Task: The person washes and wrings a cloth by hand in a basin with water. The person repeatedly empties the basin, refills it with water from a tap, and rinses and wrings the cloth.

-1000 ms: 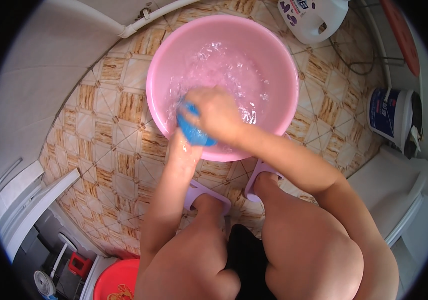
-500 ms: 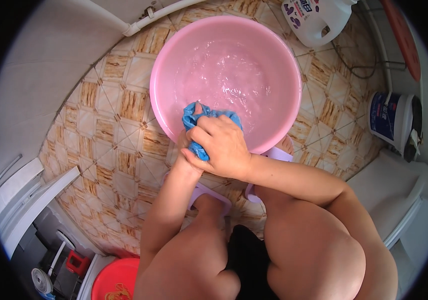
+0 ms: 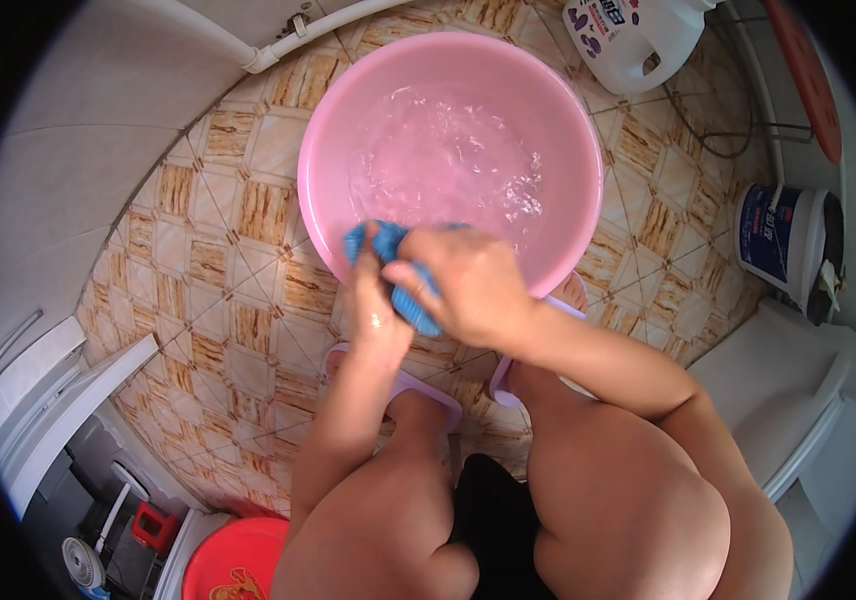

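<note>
A wet-looking blue cloth (image 3: pixel 414 309) is bunched between my two hands at the near edge of a pink basin (image 3: pixel 316 170). My left hand (image 3: pixel 373 300) grips its left part, with some cloth showing past the fingers. From the right, my right hand (image 3: pixel 468 285) closes over the other part, slightly blurred by motion. Rippling water (image 3: pixel 448 160) lies in the basin, below and beyond the hands. The fingertips of both hands are partly hidden by the cloth.
A white jug (image 3: pixel 638 45) stands beyond the basin at the right. Farther right is a blue and white bucket (image 3: pixel 783 240). A red basin (image 3: pixel 233 560) sits at lower left, and a white pipe (image 3: pixel 323 28) runs along the far wall. My feet wear lilac slippers (image 3: pixel 433 398).
My hands have drawn a little apart, the right one moving rightward and the left one turning. More blue cloth shows between them. The water's ripples have shifted.
</note>
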### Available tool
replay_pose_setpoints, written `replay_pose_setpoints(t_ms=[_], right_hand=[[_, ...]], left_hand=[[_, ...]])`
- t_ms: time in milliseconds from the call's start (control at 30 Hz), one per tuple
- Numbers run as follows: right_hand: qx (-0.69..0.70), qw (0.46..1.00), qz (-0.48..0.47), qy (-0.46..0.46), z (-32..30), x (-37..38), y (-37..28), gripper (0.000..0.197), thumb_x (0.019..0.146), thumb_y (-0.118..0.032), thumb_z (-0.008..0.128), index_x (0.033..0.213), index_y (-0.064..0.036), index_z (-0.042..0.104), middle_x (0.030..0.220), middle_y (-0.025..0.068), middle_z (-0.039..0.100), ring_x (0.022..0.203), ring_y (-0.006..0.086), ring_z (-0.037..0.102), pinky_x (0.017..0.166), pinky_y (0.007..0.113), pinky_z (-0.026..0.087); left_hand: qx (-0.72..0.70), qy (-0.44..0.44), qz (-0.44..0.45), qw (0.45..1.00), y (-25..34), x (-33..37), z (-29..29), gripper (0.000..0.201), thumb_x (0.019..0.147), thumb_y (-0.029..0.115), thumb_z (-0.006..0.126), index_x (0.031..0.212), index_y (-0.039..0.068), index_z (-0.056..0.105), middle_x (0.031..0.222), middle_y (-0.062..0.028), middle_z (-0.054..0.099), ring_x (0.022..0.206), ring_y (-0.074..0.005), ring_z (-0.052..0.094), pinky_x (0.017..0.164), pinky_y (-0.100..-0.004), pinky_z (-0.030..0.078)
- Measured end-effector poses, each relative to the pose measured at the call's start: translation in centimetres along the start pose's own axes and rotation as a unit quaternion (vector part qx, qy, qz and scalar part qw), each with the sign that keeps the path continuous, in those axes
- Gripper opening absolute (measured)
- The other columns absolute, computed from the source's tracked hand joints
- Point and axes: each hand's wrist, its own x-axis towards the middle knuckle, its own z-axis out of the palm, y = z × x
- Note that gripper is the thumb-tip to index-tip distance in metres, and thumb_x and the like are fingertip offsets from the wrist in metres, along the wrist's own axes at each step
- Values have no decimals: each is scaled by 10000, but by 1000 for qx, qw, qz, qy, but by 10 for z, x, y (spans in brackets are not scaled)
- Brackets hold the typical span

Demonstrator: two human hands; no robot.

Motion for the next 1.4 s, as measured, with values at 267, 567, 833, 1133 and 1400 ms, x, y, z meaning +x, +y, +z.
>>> replay_pose_setpoints(t_ms=[267,567,833,1133,1400], right_hand=[[-73,979,130,136,-51,28,34,259,849,-303,569,759,-63,609,733,44,569,627,249,589,540,371,449],[-197,970,95,-110,11,19,106,490,786,-289,623,1256,-237,496,1323,83,419,1226,325,360,913,566,348],[-292,905,61,-304,24,45,114,668,776,-444,591,1365,-233,358,1443,154,268,1304,358,288,945,624,299],[17,956,289,-53,45,38,138,352,736,-319,659,884,0,649,768,191,629,878,308,616,803,413,460],[145,980,109,-82,11,-3,-3,267,714,-264,652,865,-52,595,752,143,604,719,324,592,628,414,459]], left_hand=[[115,9,227,967,32,20,14,453,857,95,569,1277,12,423,1159,-90,538,1092,-194,498,930,-359,379],[113,43,55,991,26,47,-7,778,754,83,527,1434,216,172,1403,-61,288,1265,-257,320,1010,-557,237],[92,77,12,993,17,39,-10,714,805,206,525,1424,210,168,1372,-124,317,1275,-319,289,1021,-579,213],[5,66,-67,996,5,50,1,654,838,475,476,1372,177,245,1365,-196,296,1283,-391,260,1014,-626,185],[-27,-114,-80,990,12,48,2,526,886,490,427,1194,64,462,1094,-93,553,951,-225,550,867,-349,449]])
